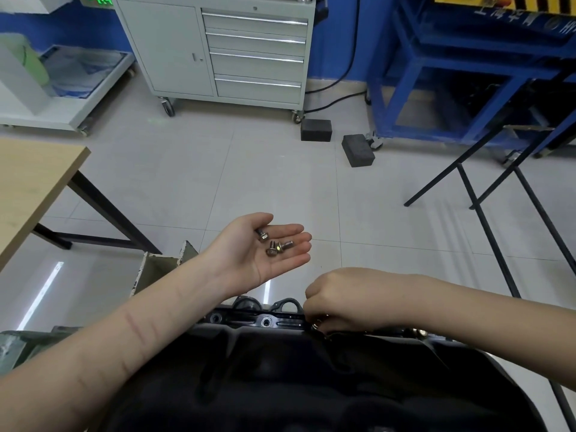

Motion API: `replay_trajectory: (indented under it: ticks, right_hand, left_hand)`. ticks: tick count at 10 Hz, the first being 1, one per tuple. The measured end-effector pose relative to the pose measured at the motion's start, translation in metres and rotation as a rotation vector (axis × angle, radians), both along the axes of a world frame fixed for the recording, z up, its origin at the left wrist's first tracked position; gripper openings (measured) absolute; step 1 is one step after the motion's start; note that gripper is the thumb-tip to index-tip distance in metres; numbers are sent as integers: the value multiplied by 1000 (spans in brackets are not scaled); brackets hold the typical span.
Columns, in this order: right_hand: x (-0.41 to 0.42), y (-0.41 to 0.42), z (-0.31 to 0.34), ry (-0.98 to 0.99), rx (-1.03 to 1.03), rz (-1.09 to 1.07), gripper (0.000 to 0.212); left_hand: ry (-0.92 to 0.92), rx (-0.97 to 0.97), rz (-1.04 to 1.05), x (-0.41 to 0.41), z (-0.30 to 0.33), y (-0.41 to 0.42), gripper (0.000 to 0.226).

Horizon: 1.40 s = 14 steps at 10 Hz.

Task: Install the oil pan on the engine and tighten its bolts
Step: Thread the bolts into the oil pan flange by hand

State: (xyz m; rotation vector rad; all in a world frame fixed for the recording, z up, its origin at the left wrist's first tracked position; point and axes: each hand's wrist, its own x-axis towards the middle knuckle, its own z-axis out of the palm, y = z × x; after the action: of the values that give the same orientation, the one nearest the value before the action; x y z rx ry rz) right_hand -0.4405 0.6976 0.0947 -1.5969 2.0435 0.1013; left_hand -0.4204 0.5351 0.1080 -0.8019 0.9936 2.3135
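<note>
Grey tiled floor [218,169] fills the workshop background; a grey drawer cabinet [224,51] on castors stands at the far wall, a blue steel frame [436,88] to its right, two dark blocks [336,137] on the floor between them. A wooden tabletop [28,182] juts in at left. Black oil pan [296,378] sits in the near foreground on the engine, its far flange [265,321] showing bolt holes. Left hand [265,247] hovers above the far edge of the pan, palm up, fingers straight and relaxed, carrying three loose bolts [274,243] on palm and fingers. Right hand [343,304] is down at the pan's far-right flange, fingers curled together, pinching a bolt [316,326] at the flange. Another bolt head [419,332] shows further right along the rim.
</note>
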Motion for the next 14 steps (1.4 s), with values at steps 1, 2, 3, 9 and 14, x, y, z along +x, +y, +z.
replay_trajectory:
  ticks: [1,2,3,9,14]
  right_hand:
    - [-1,2,0,-31,-29,31,25]
    - [-2,3,-1,-23,-50,67,25]
    - [-3,2,-1,11,-44,113,23]
    - [-3,3,3,33,1,185,26]
    - [-3,5,1,-71,-45,101,30]
  left_hand:
    - [-1,-2,8,0,0,0,58]
    - [3,-5,9,-1,1,0,58]
    - [9,-5,14,-1,1,0,59]
    - [28,12,-19,-2,1,-2,59]
    - [17,-1,-19,-2,0,-3,59]
